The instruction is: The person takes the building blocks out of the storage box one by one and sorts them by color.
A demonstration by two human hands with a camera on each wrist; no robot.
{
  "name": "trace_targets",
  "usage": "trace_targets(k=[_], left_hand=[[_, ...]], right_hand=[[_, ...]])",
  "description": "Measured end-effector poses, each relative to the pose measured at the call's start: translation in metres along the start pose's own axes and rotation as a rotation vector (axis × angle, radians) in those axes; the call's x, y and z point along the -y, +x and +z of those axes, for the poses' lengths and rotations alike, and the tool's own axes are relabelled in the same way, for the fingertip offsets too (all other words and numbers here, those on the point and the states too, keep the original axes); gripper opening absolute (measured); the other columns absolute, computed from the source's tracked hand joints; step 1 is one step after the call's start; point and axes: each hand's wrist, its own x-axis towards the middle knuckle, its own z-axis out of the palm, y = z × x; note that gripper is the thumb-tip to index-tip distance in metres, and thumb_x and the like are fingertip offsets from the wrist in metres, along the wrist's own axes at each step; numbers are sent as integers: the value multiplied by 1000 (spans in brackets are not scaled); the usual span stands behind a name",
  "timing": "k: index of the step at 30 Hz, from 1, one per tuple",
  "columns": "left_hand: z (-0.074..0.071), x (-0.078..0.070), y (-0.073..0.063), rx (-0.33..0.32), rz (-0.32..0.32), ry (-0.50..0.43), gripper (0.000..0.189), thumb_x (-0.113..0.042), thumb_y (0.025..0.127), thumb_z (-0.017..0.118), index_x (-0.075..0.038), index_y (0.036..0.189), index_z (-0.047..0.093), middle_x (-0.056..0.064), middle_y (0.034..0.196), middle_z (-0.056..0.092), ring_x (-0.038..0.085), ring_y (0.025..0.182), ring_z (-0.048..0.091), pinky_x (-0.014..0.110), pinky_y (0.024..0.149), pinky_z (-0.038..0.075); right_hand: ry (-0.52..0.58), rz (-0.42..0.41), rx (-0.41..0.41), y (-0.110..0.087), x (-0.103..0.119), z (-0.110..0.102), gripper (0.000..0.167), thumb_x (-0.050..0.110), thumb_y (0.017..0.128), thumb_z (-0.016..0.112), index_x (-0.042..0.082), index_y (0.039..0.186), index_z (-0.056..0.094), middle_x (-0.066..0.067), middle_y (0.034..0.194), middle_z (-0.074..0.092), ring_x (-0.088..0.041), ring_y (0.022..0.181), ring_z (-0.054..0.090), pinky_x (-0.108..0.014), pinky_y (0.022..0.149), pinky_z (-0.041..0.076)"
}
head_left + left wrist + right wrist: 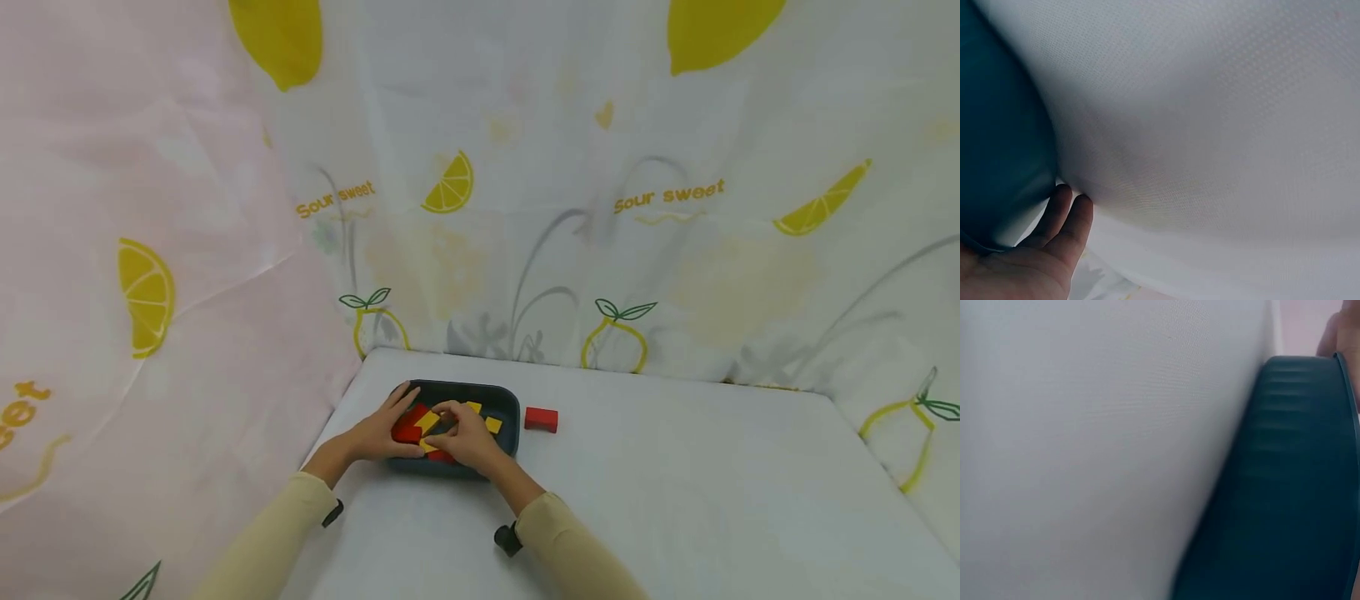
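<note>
A dark teal tray [512, 408] holds several red and yellow blocks. At its left end, my left hand [378, 435] spreads over the side, with the thumb along the front rim and the fingers toward the back rim. In the left wrist view, two straight fingers [1071, 231] rest against the tray's outer wall [1004, 125]. My right hand [467, 437] reaches in over the front rim, its curled thumb and index finger at a yellow block [427, 422]. Red blocks [407, 434] lie close to the left hand. The right wrist view shows mainly the tray's outer wall [1291, 487].
A red block [542, 419] sits on the white tabletop [675, 483] just right of the tray. More yellow blocks [492, 425] lie in the tray's right part. Lemon-printed cloth [525, 250] hangs behind the table and along its left side.
</note>
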Motion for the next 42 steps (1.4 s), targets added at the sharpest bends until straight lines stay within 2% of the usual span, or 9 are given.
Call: trace_targets(k=[5,10,19,23,29,31,36,38,42], left_hand=[[0,2,2,-2,-1,2,110,-60,79,74,-18,160,13,15,167,1,46,147,22,69,108,33],[-1,3,3,-7,-3,3,111,-58,79,75,-16,160,13,15,167,1,47,147,22,69,108,32],[0,-4,9,-4,33,-20,112,-58,78,76,-15,160,14,15,167,1,45,148,20,67,110,33],[0,-2,7,-30,27,-9,111,-58,78,76,-13,160,15,17,167,3,47,147,22,68,108,34],[0,2,-2,-27,7,-24,112,-57,78,77,-12,160,15,18,166,2,48,147,21,68,108,33],[1,2,-3,-30,3,-27,111,-58,78,76,-14,160,15,16,167,2,47,147,22,68,108,34],[-1,2,1,-30,5,-28,110,-58,78,76,-17,160,15,14,167,2,46,147,23,67,108,35],[-1,2,2,-31,8,-24,110,-58,78,76,-16,160,14,14,167,2,47,147,23,68,107,35],[0,2,1,-27,-1,-15,111,-57,78,76,-15,160,14,15,167,2,46,147,23,67,108,35]], right_hand=[[-2,32,17,6,1,1,53,17,86,78,6,133,57,-20,132,57,-21,92,64,-39,86,57],[8,26,33,13,-3,4,57,19,84,80,6,135,56,-18,130,58,-24,100,64,-38,90,56],[-129,-12,64,20,-12,3,53,8,83,79,7,132,60,-17,121,63,-15,79,64,-27,75,57],[-146,-24,55,23,-12,6,52,8,82,80,7,131,61,-15,121,62,-20,85,64,-25,71,56],[-182,-10,73,24,-12,13,51,10,80,82,9,128,63,-12,118,63,-15,83,60,-22,67,53],[-193,-15,67,25,-13,15,50,10,80,82,9,127,63,-12,117,64,-17,87,61,-24,70,54],[-235,-29,64,29,-12,13,49,10,81,81,9,127,64,-9,114,68,-24,104,63,-34,89,56],[-236,-21,74,29,-12,12,49,10,81,81,9,127,64,-9,114,69,-25,106,64,-37,95,54],[-220,-15,96,29,-12,14,48,10,81,81,8,126,65,-10,111,70,-26,105,64,-41,96,53]])
